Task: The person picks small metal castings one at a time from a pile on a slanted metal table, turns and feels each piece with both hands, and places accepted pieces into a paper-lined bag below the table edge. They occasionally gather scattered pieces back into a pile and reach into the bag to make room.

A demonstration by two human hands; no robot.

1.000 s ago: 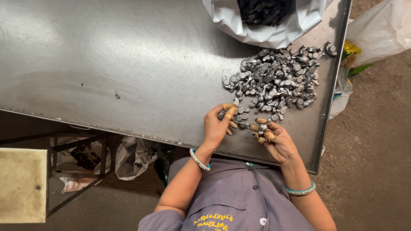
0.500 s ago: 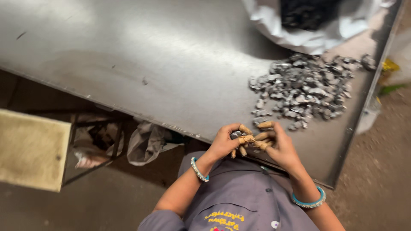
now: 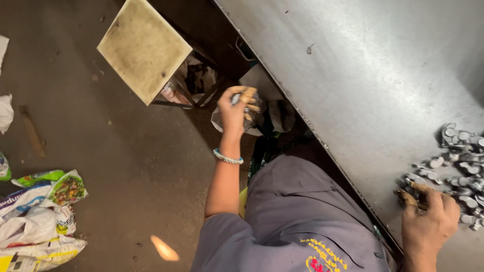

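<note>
My left hand [image 3: 238, 108] reaches out past the edge of the steel table [image 3: 363, 70], over a pale bag [image 3: 259, 100] below it. Its taped fingers are closed on a small grey metal part. My right hand [image 3: 428, 219] rests on the table at the near side of a pile of small grey metal parts [image 3: 456, 161], fingertips touching the nearest pieces; whether it grips one is not visible. I wear a grey shirt and a beaded bracelet on the left wrist.
A square stool with a worn yellowish seat [image 3: 143, 48] stands on the floor left of the table. Printed plastic sacks [image 3: 40, 216] lie on the dirt floor at lower left. Bags and clutter sit under the table edge.
My left hand has left the pile and swung out beyond the table edge with a part. The view has turned left toward the floor. My right hand stays at the pile.
</note>
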